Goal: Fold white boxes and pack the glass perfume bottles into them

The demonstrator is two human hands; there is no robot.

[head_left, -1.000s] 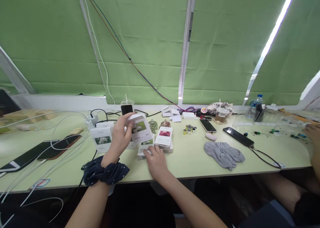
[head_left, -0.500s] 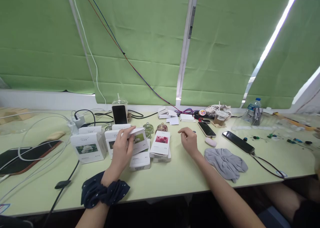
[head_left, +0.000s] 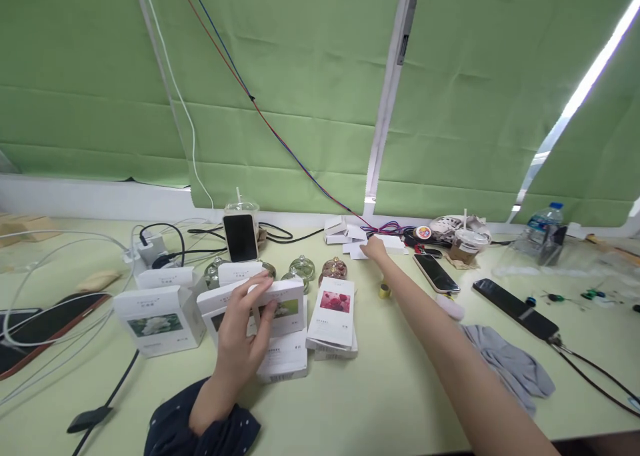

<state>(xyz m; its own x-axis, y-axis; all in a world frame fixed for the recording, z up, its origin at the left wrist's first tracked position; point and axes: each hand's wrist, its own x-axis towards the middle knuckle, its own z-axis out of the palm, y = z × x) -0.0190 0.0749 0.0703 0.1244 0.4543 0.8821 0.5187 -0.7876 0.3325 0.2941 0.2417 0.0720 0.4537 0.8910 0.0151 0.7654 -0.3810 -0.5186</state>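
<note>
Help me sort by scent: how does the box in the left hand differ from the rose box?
The held box shows a white flower; the rose box shows pink blooms. The left hand grips the held box; the rose box lies flat, untouched. Both are white cartons.

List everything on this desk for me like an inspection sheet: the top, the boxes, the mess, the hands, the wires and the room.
Surface: pale green table, crowded toward the back.
Job's things: green-flower box, held over a stack of flat boxes; small white boxes near the window.
Clutter: pink-flower box, white-flower box, glass bottles, propped phone, flat phones, grey cloth, drink cup.
Grips: left hand closed on the green-flower box; right hand stretched to the small white boxes, contact unclear.
Cables: charger block with leads at left; black cable at right; red and blue wires across the blind.
Surroundings: green blinds over the window.
</note>
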